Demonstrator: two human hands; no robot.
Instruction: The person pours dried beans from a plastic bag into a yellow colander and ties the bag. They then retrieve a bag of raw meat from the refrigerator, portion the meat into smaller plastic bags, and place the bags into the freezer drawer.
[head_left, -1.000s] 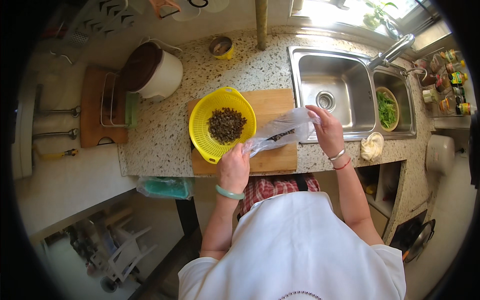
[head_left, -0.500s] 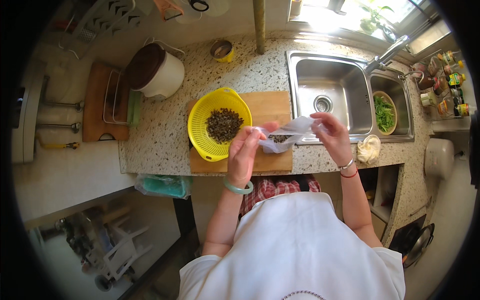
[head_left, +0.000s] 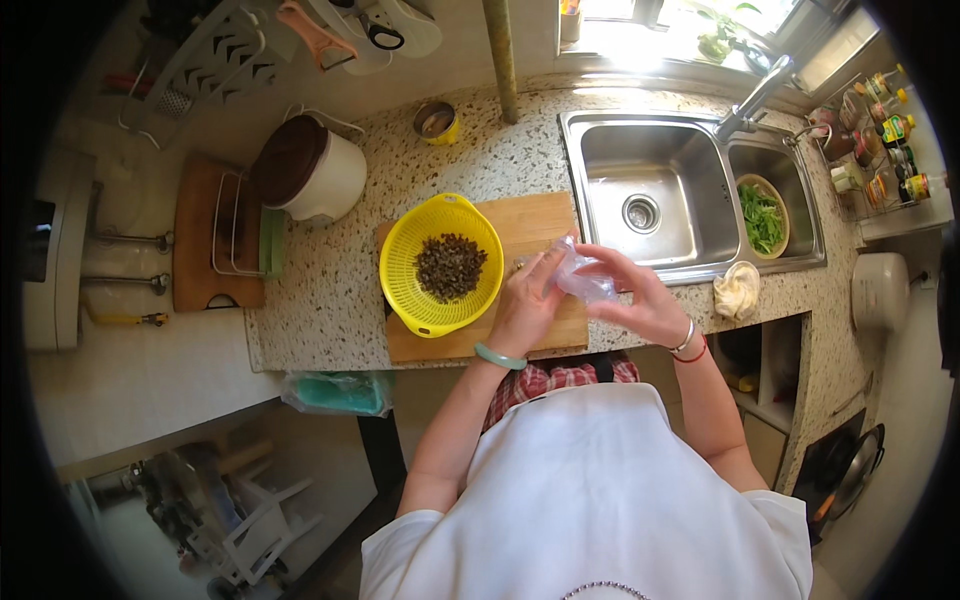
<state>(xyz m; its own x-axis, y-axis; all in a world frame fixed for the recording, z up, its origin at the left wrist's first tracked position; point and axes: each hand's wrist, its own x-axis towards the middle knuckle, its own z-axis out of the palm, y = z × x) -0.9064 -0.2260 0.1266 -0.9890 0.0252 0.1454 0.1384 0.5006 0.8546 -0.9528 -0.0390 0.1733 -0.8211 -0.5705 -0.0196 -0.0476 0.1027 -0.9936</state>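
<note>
Over the right part of a wooden cutting board [head_left: 535, 215], my left hand [head_left: 527, 308] is closed on a bunched, thin clear plastic bag [head_left: 588, 285]. Facing it, my right hand [head_left: 645, 302] has its thumb and fingers curved apart around the bag's other side, fingertips at the plastic. Just left of my hands, a yellow colander [head_left: 403, 258] rests on the board. Small dark brown pieces [head_left: 450, 268], perhaps shellfish or snails, lie inside it. What the bag contains, if anything, I cannot make out.
A double steel sink [head_left: 655, 165] lies to the right, with a bowl of green leaves [head_left: 762, 222] in its smaller basin. A crumpled cream cloth [head_left: 737, 292] sits at the counter's front edge. A white pot with a brown lid [head_left: 325, 175] and a yellow tin [head_left: 437, 123] stand behind.
The bag was stretched between my raised hands and is now bunched up. My hands have come closer together and lower. The whole view has shifted slightly.
</note>
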